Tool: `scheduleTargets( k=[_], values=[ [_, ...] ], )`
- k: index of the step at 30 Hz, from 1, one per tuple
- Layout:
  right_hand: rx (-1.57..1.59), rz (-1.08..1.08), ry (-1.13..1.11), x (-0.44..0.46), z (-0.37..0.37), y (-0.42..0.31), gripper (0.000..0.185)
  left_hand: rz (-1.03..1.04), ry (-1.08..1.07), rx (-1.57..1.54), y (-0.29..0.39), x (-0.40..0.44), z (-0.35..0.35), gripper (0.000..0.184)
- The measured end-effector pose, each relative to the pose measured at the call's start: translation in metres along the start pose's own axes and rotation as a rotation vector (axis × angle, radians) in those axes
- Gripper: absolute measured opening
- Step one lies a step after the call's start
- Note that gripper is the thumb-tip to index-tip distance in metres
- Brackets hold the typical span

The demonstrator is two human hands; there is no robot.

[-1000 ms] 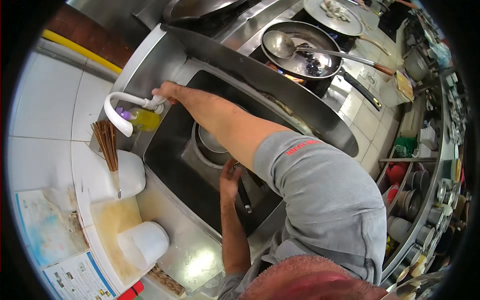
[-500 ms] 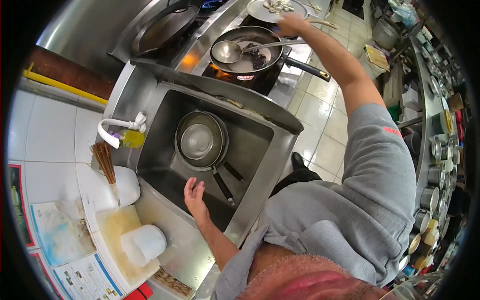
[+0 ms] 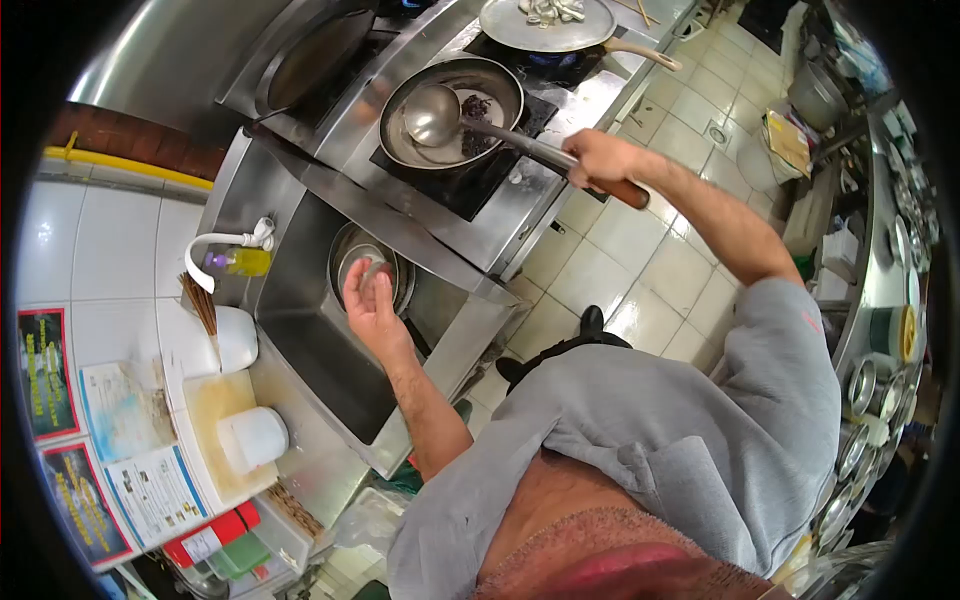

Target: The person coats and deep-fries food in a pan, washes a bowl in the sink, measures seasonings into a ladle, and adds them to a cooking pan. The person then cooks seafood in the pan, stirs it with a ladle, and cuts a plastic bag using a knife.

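My right hand (image 3: 604,160) is closed around the long handle of a ladle (image 3: 432,115), near its wooden end. The ladle's round metal bowl sits inside a frying pan (image 3: 508,82) on the stove, beside some dark food (image 3: 478,108). The pan's own handle is hidden behind the ladle and my hand. My left hand (image 3: 374,315) is over the sink (image 3: 320,360), palm up, fingers loosely curled and apart, holding nothing I can see. It partly covers the stacked pans (image 3: 340,250) in the sink.
A flat round lid or pan (image 3: 545,35) with pale food on it lies on the back burner, its handle (image 3: 645,52) jutting out. A metal splash guard (image 3: 400,220) divides stove and sink. A white tap (image 3: 225,240), yellow bottle (image 3: 247,262) and white container (image 3: 252,440) stand left.
My right hand has come down from above the burner and taken hold of the ladle's handle. My left hand has moved up over the stacked pans. The view has shifted.
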State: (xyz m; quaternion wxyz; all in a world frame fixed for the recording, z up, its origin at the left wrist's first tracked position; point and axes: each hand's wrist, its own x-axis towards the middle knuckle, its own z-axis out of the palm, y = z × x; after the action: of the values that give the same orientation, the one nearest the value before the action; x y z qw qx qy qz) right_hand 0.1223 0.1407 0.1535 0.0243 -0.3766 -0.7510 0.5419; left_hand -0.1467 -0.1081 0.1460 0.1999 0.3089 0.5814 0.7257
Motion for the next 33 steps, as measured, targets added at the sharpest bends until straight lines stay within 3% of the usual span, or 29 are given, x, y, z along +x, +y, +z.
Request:
scheduleTargets(
  k=[2, 3, 5, 6, 9, 10, 11, 12, 13, 14, 15, 16, 17, 19, 22, 23, 27, 29, 32, 33],
  values=[
    [-0.326, -0.137, 0.194, -0.029, -0.003, -0.004, 0.019, 0.165, 0.013, 0.108, 0.021, 0.000, 0.016, 0.032],
    [-0.322, -0.139, 0.189, -0.036, 0.001, -0.001, 0.019, 0.164, 0.015, 0.114, 0.030, -0.001, 0.020, 0.032],
    [-0.646, -0.125, 0.418, -0.047, 0.009, 0.006, 0.024, 0.265, 0.071, 0.018, 0.045, -0.001, 0.028, 0.032],
    [-0.681, -0.135, 0.436, -0.044, 0.017, 0.018, 0.035, 0.290, 0.048, -0.023, 0.048, -0.003, 0.032, 0.031],
    [-0.365, -0.041, 0.394, -0.038, 0.043, 0.022, 0.033, 0.342, -0.115, -0.005, 0.050, -0.007, 0.048, 0.029],
    [-0.157, 0.145, 0.275, -0.043, 0.050, 0.000, 0.030, 0.391, -0.091, 0.076, 0.050, -0.005, 0.052, 0.028],
    [0.012, 0.188, 0.202, -0.041, 0.057, -0.002, 0.029, 0.433, -0.090, 0.135, 0.050, -0.004, 0.058, 0.028],
    [-0.054, 0.162, 0.258, -0.021, 0.069, 0.019, 0.028, 0.429, -0.056, 0.215, 0.051, 0.000, 0.059, 0.023],
    [-0.029, 0.102, 0.233, -0.043, 0.069, 0.000, 0.028, 0.252, 0.033, 0.324, 0.067, -0.003, 0.065, 0.020],
    [-0.195, -0.008, 0.232, -0.031, 0.081, 0.018, 0.026, 0.410, -0.008, 0.311, 0.053, 0.013, 0.050, 0.021],
    [-0.440, -0.168, 0.434, -0.050, 0.087, 0.007, 0.023, 0.377, -0.030, 0.153, 0.051, 0.022, 0.047, 0.024],
    [-0.537, -0.041, 0.481, -0.054, 0.099, -0.001, 0.022, 0.379, -0.022, 0.064, 0.037, 0.045, 0.035, 0.026],
    [-0.562, -0.046, 0.570, -0.048, 0.113, 0.009, 0.024, 0.417, -0.061, 0.015, 0.031, 0.058, 0.029, 0.027],
    [-0.467, -0.117, 0.719, -0.053, 0.129, 0.020, 0.026, 0.349, -0.148, -0.057, 0.035, 0.057, 0.042, 0.027],
    [0.030, -0.186, 0.640, -0.068, 0.130, 0.021, 0.025, 0.391, -0.397, -0.090, 0.039, 0.028, 0.080, 0.029],
    [0.325, -0.113, 0.558, -0.111, 0.130, -0.010, 0.032, 0.428, -0.474, -0.096, 0.041, 0.012, 0.093, 0.029],
    [0.694, -0.203, 0.722, -0.160, 0.151, 0.001, 0.051, 0.284, -0.778, -0.271, 0.037, -0.043, 0.130, 0.029],
    [0.852, -0.156, 0.695, -0.214, 0.151, -0.007, 0.058, 0.194, -0.899, -0.204, 0.035, -0.068, 0.142, 0.027],
    [0.967, 0.096, 0.832, -0.270, 0.159, 0.005, 0.070, 0.064, -1.093, -0.194, 0.031, -0.098, 0.163, 0.030],
    [1.077, 0.103, 0.897, -0.282, 0.163, 0.016, 0.070, 0.165, -1.150, -0.161, 0.021, -0.103, 0.174, 0.029]
  ],
)
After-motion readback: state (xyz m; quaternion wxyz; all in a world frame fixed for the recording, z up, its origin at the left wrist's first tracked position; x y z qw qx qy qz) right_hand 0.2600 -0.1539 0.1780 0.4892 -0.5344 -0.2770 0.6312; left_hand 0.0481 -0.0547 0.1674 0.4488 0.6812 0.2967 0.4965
